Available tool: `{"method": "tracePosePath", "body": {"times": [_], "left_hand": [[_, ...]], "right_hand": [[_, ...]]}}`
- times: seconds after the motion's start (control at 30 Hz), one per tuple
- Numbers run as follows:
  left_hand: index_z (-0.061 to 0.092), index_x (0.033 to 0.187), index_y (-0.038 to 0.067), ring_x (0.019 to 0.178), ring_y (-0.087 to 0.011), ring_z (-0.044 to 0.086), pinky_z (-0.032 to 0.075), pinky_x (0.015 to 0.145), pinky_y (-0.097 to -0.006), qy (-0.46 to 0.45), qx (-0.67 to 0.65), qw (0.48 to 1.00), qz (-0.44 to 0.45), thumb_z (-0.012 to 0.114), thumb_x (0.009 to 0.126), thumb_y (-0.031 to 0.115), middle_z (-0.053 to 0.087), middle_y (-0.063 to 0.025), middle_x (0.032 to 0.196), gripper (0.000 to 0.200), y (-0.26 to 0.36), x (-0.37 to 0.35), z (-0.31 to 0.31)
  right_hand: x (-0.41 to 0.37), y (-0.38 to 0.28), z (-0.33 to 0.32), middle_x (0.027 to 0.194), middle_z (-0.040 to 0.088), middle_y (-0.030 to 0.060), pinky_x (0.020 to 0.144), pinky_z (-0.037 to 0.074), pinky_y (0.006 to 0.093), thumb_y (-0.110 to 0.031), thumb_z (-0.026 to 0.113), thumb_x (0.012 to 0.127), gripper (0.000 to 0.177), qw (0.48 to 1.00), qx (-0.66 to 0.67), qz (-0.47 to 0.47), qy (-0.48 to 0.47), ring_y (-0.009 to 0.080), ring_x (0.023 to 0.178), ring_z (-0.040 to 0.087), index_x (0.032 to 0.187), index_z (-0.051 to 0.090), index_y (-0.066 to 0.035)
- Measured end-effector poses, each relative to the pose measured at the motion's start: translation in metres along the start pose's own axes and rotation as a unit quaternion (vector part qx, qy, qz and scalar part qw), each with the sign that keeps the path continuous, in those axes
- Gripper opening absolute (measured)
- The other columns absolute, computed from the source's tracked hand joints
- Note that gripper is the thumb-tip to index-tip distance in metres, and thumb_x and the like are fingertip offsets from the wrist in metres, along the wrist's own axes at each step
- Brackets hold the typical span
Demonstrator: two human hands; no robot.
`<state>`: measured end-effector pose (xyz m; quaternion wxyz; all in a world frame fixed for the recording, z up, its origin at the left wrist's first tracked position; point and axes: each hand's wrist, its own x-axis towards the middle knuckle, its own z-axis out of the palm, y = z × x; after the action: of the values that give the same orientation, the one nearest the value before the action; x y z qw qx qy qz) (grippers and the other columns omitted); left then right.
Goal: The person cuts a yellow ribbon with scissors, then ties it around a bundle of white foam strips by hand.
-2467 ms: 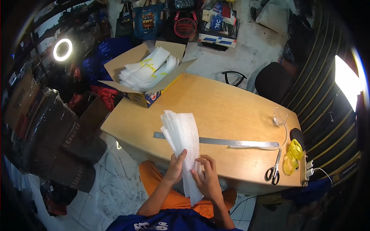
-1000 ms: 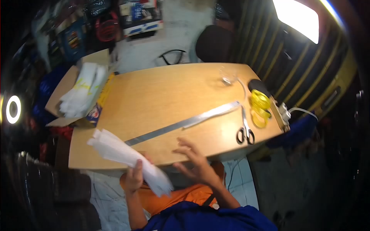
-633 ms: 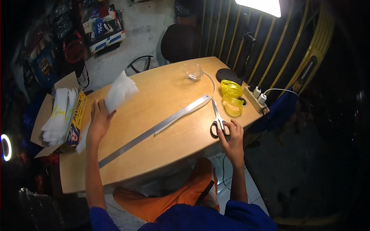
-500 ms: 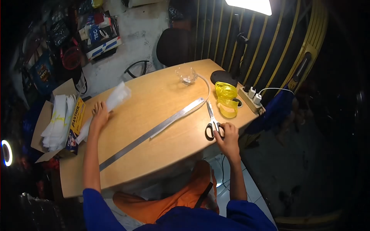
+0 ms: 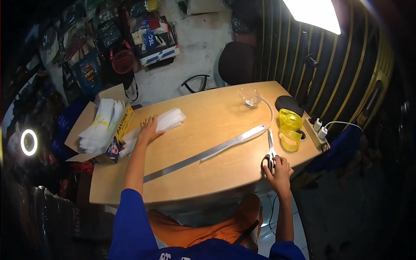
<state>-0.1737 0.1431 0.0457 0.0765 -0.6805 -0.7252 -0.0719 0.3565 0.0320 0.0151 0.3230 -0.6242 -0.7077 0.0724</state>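
Note:
My left hand [image 5: 148, 130] lies on a long bundle of folded white translucent plastic [image 5: 171, 120], its fingers spread and thumb out to the side. The bundle rests flat on the table beside an open cardboard box. At the table's front right, my right hand [image 5: 281, 173] grips the black handles of a pair of scissors [image 5: 271, 149]. The scissors lie on the wood with blades pointing away from me. Between my hands, a metal ruler [image 5: 203, 154] runs diagonally, with a thin pale strip [image 5: 216, 151] along its far half.
The cardboard box [image 5: 125, 119] holds white plastic strips with yellow ties [image 5: 102, 123]. A clear dish [image 5: 250, 99] stands near the back edge. Rolled yellow tape [image 5: 290, 130], a lamp base [image 5: 289, 105] and a power strip [image 5: 316, 132] line the right side.
The white bundle's far end has come down flat onto the table under my left hand. My right hand stays at the scissors. The whole view has shifted as my head turned left.

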Motion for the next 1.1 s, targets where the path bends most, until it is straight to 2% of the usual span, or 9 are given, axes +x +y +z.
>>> {"method": "tracePosePath", "body": {"times": [0.17,0.33,0.43,0.57,0.73,0.8,0.9,0.97,1.1], "left_hand": [[0.022,0.141,0.007,0.128,-0.0358,0.028,0.020,0.103,-0.0560,-0.025,0.050,0.998,-0.013,0.069,0.067,0.059,0.033,-0.0200,0.136,0.102,0.032,-0.005,-0.028],[0.023,0.141,0.008,0.129,-0.0327,0.024,0.015,0.103,-0.0500,0.151,-0.031,0.980,0.123,0.067,0.072,0.057,0.030,-0.0173,0.138,0.095,0.073,0.004,-0.033],[0.026,0.139,0.009,0.127,-0.0318,0.027,0.016,0.103,-0.0485,0.162,-0.093,0.959,0.215,0.064,0.077,0.055,0.032,-0.0165,0.137,0.087,0.131,-0.003,-0.040],[0.027,0.139,0.009,0.125,-0.0310,0.032,0.017,0.103,-0.0465,0.118,-0.159,0.935,0.293,0.062,0.080,0.053,0.035,-0.0163,0.134,0.081,0.228,-0.024,-0.062],[0.047,0.124,0.008,0.114,-0.0327,0.046,0.029,0.100,-0.0443,0.043,-0.270,0.894,0.355,0.054,0.091,0.032,0.050,-0.0159,0.121,0.042,0.312,-0.021,-0.048],[0.050,0.119,0.007,0.110,-0.0323,0.049,0.034,0.097,-0.0424,-0.009,-0.336,0.866,0.371,0.054,0.091,0.028,0.053,-0.0156,0.118,0.036,0.338,-0.002,-0.023],[0.055,0.111,0.004,0.100,-0.0315,0.055,0.045,0.086,-0.0385,-0.012,-0.382,0.826,0.415,0.053,0.091,0.020,0.057,-0.0158,0.112,0.025,0.389,0.001,-0.006],[0.055,0.110,0.004,0.103,-0.0302,0.055,0.041,0.091,-0.0410,0.069,-0.380,0.791,0.475,0.052,0.090,0.015,0.057,-0.0153,0.113,0.023,0.422,-0.007,0.001],[0.056,0.106,0.005,0.103,-0.0284,0.055,0.036,0.096,-0.0433,0.123,-0.306,0.814,0.478,0.052,0.086,0.011,0.057,-0.0149,0.108,0.021,0.453,-0.010,0.035]], "right_hand": [[0.001,-0.002,0.002,0.110,0.051,0.0167,0.086,0.033,0.0502,-0.031,0.066,0.079,0.049,0.999,-0.032,0.019,0.012,0.0328,0.105,0.047,0.114,0.051,-0.001],[0.017,-0.002,0.005,0.096,0.056,0.0182,0.077,0.043,0.0469,-0.031,0.069,0.075,0.041,0.993,-0.099,0.055,-0.018,0.0338,0.093,0.055,0.099,0.053,-0.002],[0.033,-0.008,-0.006,0.094,0.059,0.0200,0.075,0.049,0.0463,-0.027,0.071,0.072,0.041,0.979,-0.140,0.105,-0.104,0.0342,0.090,0.060,0.099,0.054,0.000],[0.041,-0.002,-0.014,0.094,0.059,0.0246,0.074,0.050,0.0482,-0.023,0.068,0.071,0.035,0.968,-0.143,0.100,-0.181,0.0397,0.086,0.062,0.094,0.056,0.002],[-0.014,0.022,-0.041,0.095,0.057,0.0271,0.075,0.047,0.0504,-0.016,0.063,0.074,0.028,0.986,-0.083,0.085,-0.118,0.0454,0.082,0.058,0.090,0.050,0.003],[-0.047,0.039,-0.067,0.093,0.057,0.0250,0.075,0.050,0.0437,-0.014,0.063,0.079,0.035,0.989,-0.059,0.065,-0.120,0.0375,0.082,0.062,0.104,0.051,0.006],[-0.106,0.078,-0.077,0.093,0.057,0.0181,0.073,0.052,0.0356,-0.012,0.066,0.077,0.047,0.957,0.158,0.193,-0.150,0.0272,0.082,0.064,0.115,0.048,0.008],[-0.141,0.090,-0.071,0.095,0.057,0.0113,0.072,0.051,0.0277,-0.012,0.071,0.076,0.056,0.825,0.478,0.289,-0.083,0.0187,0.083,0.063,0.122,0.046,0.008],[-0.170,0.086,-0.057,0.100,0.058,0.0107,0.076,0.050,0.0277,-0.012,0.073,0.076,0.059,0.713,0.645,0.256,-0.099,0.0180,0.086,0.062,0.123,0.045,0.007]]}}
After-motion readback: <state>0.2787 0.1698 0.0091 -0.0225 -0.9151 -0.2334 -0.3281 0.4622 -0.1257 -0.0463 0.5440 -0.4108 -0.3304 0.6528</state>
